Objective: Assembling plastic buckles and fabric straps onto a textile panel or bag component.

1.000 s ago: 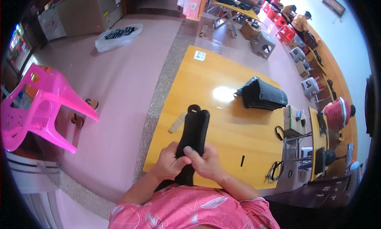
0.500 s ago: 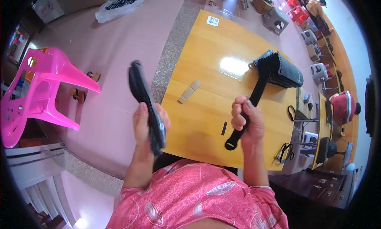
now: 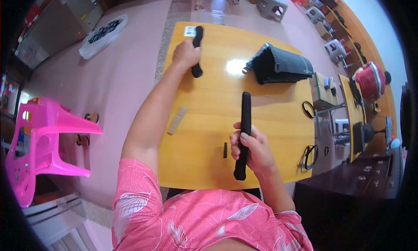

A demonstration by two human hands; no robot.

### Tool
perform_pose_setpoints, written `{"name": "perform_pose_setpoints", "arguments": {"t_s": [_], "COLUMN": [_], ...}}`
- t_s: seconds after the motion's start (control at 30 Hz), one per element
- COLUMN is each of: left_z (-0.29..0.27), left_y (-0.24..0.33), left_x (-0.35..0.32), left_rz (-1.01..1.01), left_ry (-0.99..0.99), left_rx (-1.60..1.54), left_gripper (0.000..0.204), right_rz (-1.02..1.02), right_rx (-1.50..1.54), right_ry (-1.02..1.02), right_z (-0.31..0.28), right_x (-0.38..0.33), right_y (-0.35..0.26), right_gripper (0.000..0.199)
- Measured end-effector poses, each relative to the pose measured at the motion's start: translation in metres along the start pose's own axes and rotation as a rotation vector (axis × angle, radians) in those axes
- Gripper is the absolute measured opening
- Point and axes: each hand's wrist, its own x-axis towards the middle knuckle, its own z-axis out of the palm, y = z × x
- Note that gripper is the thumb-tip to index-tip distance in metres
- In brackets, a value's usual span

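Hands around separate black pieces

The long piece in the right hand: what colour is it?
The long piece in the right hand is black, seen best in the head view.

In left fingers, right fingers: black bars, two. Left of right fingers: black strip, one; tan strip, one. Beyond right fingers: black stack, one.
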Motion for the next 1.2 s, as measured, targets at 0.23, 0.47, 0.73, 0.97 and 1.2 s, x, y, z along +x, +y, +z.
{"name": "perform_pose_setpoints", "arguments": {"t_s": [0.23,0.47,0.73,0.97,1.2], "left_z": [-0.009,-0.026,-0.018,-0.018,-0.007], "left_y": [0.031,0.056,0.03,0.015,0.028], "left_x": [-0.054,-0.235,-0.292,-0.289,-0.298], "left_rz": [0.212,-0.015,-0.188,-0.391,-0.384], "left_ry": [0.314,-0.304,0.072,0.178,-0.012], "left_rx": [0.208,-0.964,-1.219,-1.314,-1.481], "left_gripper": [0.041,0.029,0.022,0.019,0.018], "right_rz": [0.044,0.096,0.226,0.047,-0.062], "right_rx": [0.011,-0.256,-0.406,-0.116,0.0], "right_ry": [-0.018,-0.095,-0.313,-0.371,-0.432], "right_z": [-0.027,-0.018,-0.025,-0.054,-0.054], "right_x": [0.003,-0.004,-0.035,-0.068,-0.088], "right_y": [-0.003,0.011,0.028,0.03,0.018], "right_gripper": [0.024,0.026,0.04,0.043,0.032]}}
